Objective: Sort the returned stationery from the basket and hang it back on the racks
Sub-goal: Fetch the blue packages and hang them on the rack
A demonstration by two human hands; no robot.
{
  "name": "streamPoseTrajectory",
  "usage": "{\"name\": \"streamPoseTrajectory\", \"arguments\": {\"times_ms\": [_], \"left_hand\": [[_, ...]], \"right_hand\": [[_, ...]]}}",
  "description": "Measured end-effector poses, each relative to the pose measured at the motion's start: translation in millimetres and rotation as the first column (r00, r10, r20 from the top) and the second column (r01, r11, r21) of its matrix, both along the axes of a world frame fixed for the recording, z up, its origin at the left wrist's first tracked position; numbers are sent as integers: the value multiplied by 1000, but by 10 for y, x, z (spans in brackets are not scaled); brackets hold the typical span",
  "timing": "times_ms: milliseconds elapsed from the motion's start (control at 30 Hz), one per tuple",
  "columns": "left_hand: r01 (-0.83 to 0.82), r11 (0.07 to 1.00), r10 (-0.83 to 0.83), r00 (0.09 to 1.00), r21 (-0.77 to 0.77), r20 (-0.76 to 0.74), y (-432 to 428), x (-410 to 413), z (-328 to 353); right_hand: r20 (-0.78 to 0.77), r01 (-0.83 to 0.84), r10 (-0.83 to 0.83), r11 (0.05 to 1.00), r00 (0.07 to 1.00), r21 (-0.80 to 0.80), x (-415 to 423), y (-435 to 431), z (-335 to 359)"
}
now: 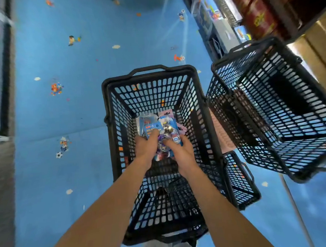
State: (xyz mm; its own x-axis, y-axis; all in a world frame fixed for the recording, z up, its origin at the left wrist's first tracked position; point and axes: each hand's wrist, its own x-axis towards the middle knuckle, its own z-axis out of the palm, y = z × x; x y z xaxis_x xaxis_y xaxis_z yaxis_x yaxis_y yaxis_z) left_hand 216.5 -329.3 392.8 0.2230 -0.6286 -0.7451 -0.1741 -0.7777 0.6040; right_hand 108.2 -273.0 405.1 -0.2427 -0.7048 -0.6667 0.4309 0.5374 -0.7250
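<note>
A black plastic basket [150, 75] stands on the blue floor right below me. At its bottom lies a small pile of packaged stationery [158, 123], mostly blue cards with a pink one at the far edge. Both my arms reach down into the basket. My left hand [145, 147] has its fingers closed on a blue card pack [152, 130]. My right hand [180, 150] grips the near end of a clear pack with round badges [167, 132]. My hands hide the near part of the pile.
A second black basket [275, 107] stands tilted to the right, with a smaller black basket [241, 181] below it. Shelves with boxed goods [219, 23] line the upper right. A dark shelf edge [7, 74] runs along the left. The blue floor carries cartoon prints.
</note>
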Motion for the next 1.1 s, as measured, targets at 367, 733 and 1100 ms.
{"name": "streamPoseTrajectory", "arguments": {"times_ms": [367,733,1100], "left_hand": [[98,985,-119,981,-139,-153,930,-140,502],[459,883,-467,839,-99,-278,2285,-917,1696],[910,394,-865,319,-132,-387,3671,-2088,2071]], "right_hand": [[-27,9,-13,987,1000,-159,-210,1156,859],[-176,342,-372,923,911,-177,-506,2844,1431],[-363,756,-750,635,554,-158,-1004,4646,1890]]}}
